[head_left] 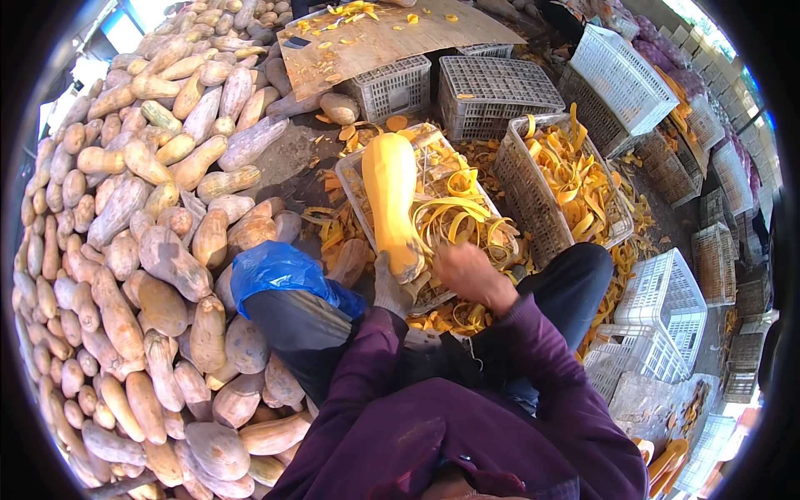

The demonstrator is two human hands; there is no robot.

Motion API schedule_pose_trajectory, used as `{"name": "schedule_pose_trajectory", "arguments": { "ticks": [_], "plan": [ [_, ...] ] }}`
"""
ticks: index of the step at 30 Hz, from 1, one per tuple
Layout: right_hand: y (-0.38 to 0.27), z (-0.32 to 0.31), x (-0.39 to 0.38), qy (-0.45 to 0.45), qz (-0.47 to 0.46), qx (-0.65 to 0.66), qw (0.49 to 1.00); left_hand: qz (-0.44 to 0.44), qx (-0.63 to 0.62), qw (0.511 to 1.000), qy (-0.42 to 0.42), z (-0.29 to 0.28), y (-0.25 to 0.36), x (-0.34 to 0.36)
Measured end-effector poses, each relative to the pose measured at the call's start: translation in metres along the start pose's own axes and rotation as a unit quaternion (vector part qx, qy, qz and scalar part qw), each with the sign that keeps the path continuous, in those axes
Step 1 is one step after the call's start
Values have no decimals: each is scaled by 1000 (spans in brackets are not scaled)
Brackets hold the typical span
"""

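A long peeled squash (390,200), bright yellow-orange, stands nearly upright over a grey plastic crate (350,171), its lower end pointing toward the person. The left hand (390,287), in a grey glove, cups that lower end from below, its fingers (385,268) wrapped up around the left side of the squash base and pressed against it. The right hand (467,271), bare, sits just to the right of the base; it is blurred, its fingers curled in a loose fist, and I cannot tell whether they pinch a tool or touch the squash.

The crate under the squash holds curls of orange peel (458,212). Just to its right a second crate (533,200) is heaped with more peel strips. A blue plastic sheet (279,271) covers the person's left knee. Left of that, a large pile of unpeeled tan squashes (133,250) spreads across the floor. Behind the crates lie upturned grey crates (492,92) and a board (383,37) scattered with peel scraps; white crates (625,75) stand to the right.
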State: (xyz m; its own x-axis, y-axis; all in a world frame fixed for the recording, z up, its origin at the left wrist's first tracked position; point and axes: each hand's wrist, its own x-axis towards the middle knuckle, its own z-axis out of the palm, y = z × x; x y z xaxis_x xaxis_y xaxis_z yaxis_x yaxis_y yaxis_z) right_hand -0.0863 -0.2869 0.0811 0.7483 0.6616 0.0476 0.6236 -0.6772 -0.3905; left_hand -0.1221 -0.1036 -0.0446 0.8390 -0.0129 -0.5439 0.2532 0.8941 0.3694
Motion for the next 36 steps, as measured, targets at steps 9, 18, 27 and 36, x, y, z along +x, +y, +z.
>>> {"name": "schedule_pose_trajectory", "arguments": {
  "ticks": [9,18,27,36],
  "plan": [
    [78,66,141,173,4,-25,985,-45,4,999,29,4,2,-4],
    [22,69,78,79,-11,-7,997,-5,-31,999,36,20,9,-13],
    [-9,68,-20,70,-48,4,996,5,11,999,-48,7,2,-2],
    [-10,32,-17,149,64,13,987,8,4,1000,-2,18,-6,-2]
  ]
}}
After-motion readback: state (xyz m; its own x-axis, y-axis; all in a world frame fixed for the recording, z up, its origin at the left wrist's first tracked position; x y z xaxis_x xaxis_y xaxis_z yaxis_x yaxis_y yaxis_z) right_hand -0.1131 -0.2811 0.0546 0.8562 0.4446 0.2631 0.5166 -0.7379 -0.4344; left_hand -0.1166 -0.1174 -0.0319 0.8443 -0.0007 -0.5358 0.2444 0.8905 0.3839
